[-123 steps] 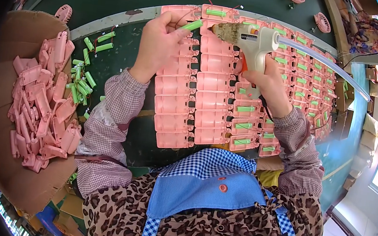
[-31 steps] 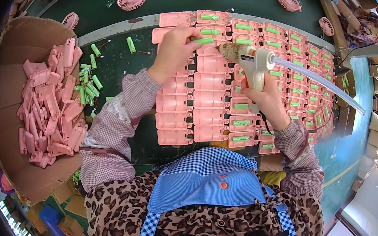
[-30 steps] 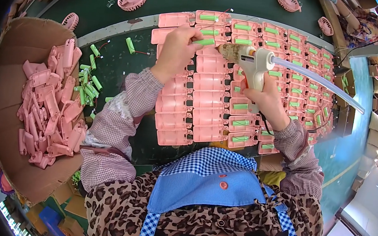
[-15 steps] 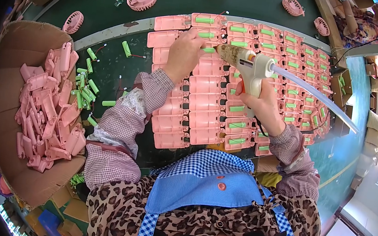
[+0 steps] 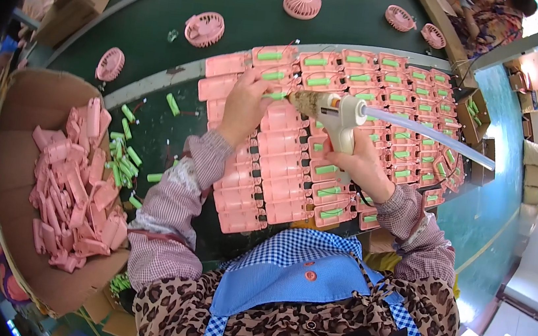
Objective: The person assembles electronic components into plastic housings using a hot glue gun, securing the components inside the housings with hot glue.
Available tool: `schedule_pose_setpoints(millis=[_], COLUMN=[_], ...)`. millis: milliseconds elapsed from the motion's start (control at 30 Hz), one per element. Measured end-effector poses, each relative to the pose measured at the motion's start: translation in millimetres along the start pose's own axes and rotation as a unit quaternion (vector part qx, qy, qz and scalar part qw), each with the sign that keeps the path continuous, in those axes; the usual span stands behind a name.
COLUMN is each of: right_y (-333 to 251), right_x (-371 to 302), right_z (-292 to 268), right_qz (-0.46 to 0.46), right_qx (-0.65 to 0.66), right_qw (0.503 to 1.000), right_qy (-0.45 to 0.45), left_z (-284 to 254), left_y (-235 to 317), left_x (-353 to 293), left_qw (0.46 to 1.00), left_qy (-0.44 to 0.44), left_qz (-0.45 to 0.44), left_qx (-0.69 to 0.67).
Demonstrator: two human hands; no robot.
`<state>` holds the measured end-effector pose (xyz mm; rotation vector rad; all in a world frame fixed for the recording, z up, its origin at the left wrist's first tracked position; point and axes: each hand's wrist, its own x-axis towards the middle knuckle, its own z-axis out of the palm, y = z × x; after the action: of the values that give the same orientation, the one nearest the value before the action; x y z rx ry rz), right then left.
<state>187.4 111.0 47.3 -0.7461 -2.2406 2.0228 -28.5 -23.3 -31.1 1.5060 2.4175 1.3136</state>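
My right hand (image 5: 365, 168) is wrapped round the grip of a white hot glue gun (image 5: 341, 118), whose brown-stained front points left. A long translucent glue stick (image 5: 429, 130) sticks out of its back. Just left of the nozzle, my left hand (image 5: 241, 106) is closed, its fingertips pinching a green battery cell (image 5: 276, 95) at a pink shell in the upper rows. Under both hands lie rows of pink plastic shells (image 5: 284, 166). Those in the right columns and top rows carry green cells; several nearer ones at left are bare.
A cardboard box (image 5: 23, 140) of loose pink parts (image 5: 74, 186) stands at left. Beside it lie loose green cells (image 5: 125, 161) with thin wires. Pink fan heads (image 5: 302, 3) sit on the green belt (image 5: 247, 6) beyond. A small box (image 5: 470, 117) holds green cells at right.
The whole view has shifted, so the table sits lower and a pink shell with a green cell shows on the far belt. Both hands keep their holds, with the nozzle still near the cell.
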Motion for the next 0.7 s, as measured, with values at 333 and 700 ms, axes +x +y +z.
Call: schedule_pose_setpoints(millis=[333, 700], right_y=[-50.1, -64.7], right_x=[-32.6, -100.5], right_z=[-45.9, -176.3], right_qz=[-0.037, -0.161], right_qx=[0.087, 0.122], right_qw=[0.995, 0.952], right_qy=[0.014, 0.229], left_z=[-45.7, -23.0], left_y=[31.2, 16.9], left_x=[20.5, 120.9], left_qw=[0.998, 0.998], left_qy=[-0.004, -0.043], left_qz=[-0.032, 0.011], left_qx=[-0.045, -0.032])
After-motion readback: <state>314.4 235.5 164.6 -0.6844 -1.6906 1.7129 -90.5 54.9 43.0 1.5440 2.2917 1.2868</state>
